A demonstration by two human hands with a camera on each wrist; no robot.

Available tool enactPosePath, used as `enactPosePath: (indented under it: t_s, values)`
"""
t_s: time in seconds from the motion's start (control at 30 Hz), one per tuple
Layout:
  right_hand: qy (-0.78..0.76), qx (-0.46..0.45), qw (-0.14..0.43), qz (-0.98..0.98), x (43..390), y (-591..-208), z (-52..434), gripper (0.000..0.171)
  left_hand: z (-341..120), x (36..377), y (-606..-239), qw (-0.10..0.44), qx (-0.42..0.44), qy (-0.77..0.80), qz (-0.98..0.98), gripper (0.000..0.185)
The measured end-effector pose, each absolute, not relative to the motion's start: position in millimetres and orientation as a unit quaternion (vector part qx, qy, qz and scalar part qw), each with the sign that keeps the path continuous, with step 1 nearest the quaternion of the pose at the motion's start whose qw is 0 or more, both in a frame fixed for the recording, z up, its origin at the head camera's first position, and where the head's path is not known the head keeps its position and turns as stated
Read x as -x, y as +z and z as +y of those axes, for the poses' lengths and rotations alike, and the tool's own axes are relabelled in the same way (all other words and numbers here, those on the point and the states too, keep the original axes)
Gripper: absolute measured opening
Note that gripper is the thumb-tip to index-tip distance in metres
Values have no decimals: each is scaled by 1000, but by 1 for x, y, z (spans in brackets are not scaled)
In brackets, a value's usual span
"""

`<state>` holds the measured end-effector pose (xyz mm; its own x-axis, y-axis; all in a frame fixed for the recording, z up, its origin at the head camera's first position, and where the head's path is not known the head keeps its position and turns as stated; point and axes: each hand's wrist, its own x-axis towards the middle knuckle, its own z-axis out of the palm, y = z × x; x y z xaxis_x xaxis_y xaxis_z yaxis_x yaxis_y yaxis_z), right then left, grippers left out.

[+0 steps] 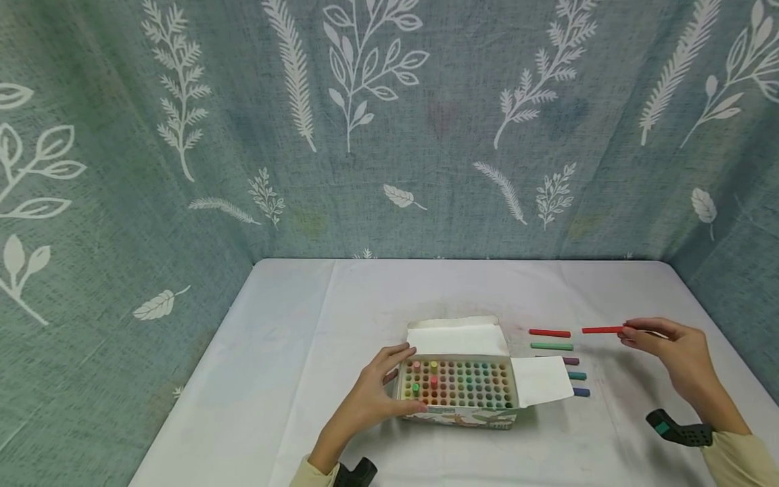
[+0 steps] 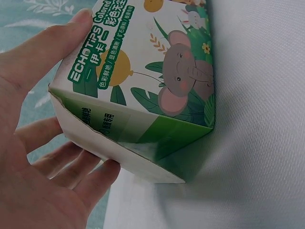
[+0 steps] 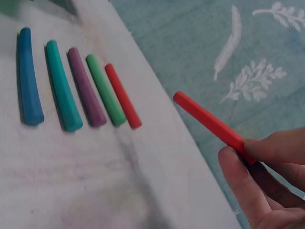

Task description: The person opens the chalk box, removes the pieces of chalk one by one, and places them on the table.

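From the head view, the right hand point(image 1: 675, 352) pinches a red chalk stick point(image 1: 602, 330) above the white-clothed counter point(image 1: 292, 352), beside five laid-out sticks, leaf-patterned curtains behind. At the left wrist, the left hand's fingers point(image 2: 71, 167) wrap the printed cardboard chalk box point(image 2: 143, 95). At the right wrist, fingertips point(image 3: 248, 181) clamp one end of the red stick point(image 3: 209, 124).

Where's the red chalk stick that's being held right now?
In the head view, the red stick is pinched in the right hand, off the table, right of the row of five sticks beside the box.
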<state>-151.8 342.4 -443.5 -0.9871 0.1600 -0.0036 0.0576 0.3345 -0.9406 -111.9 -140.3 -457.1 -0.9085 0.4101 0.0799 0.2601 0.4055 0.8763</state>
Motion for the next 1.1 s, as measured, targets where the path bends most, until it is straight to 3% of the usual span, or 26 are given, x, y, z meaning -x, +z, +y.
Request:
enactPosePath:
  t_s: [0.23,0.6,1.1]
  values:
    - [567,124,20,-814,161,-461,351,32,-140,111,-457,79,-195,514,832,81]
    - [538,157,-4,-828,176,-484,364,54,-139,112,-457,79,-197,511,833,83]
    - [491,167,2,-855,179,-489,359,47,-139,111,-455,81,-196,510,833,83]
